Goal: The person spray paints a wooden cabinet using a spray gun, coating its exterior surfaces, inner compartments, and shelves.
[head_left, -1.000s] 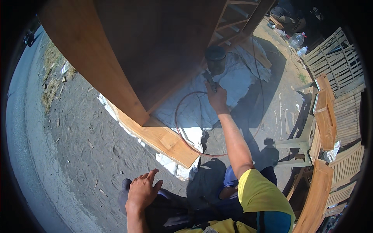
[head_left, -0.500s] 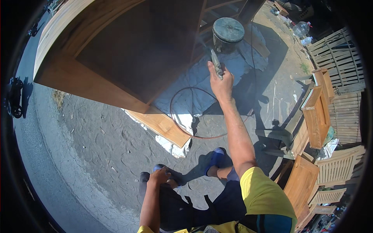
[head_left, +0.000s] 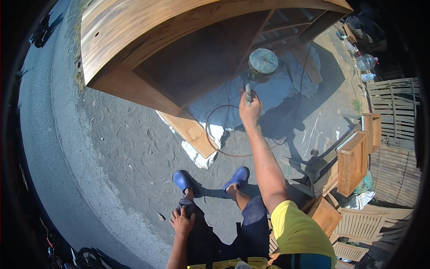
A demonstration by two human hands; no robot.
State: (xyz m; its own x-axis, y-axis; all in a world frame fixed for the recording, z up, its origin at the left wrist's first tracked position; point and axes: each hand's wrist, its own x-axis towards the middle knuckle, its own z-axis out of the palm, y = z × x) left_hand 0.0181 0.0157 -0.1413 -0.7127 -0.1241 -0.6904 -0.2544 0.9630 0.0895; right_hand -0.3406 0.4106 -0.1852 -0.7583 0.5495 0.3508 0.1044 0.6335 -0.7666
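Note:
My right hand [head_left: 251,110] is closed around the handle of a spray gun [head_left: 248,93], held out toward a large wooden cabinet [head_left: 112,89]. A round paint cup with a worn green lid [head_left: 263,62] sits at the gun's far end. Haze hangs in front of the cabinet's dark inner panel [head_left: 188,58]. A thin reddish hose [head_left: 207,127] loops over the ground below my right hand. Low on the left, my left hand [head_left: 182,223] lies on my thigh with its fingers spread, holding nothing.
White sheeting [head_left: 195,154] and a wooden board [head_left: 197,136] lie under the cabinet. To the right stand wooden drawers [head_left: 351,163], slatted panels [head_left: 360,223], a bamboo fence [head_left: 394,175] and plastic bottles [head_left: 366,62]. A paved road [head_left: 40,134] runs along the left, with a motorcycle [head_left: 41,30] on it.
My view has shifted, and the cabinet sits farther right. The spray gun has turned and now sits lower in view. My left hand's fingers have spread out on my thigh.

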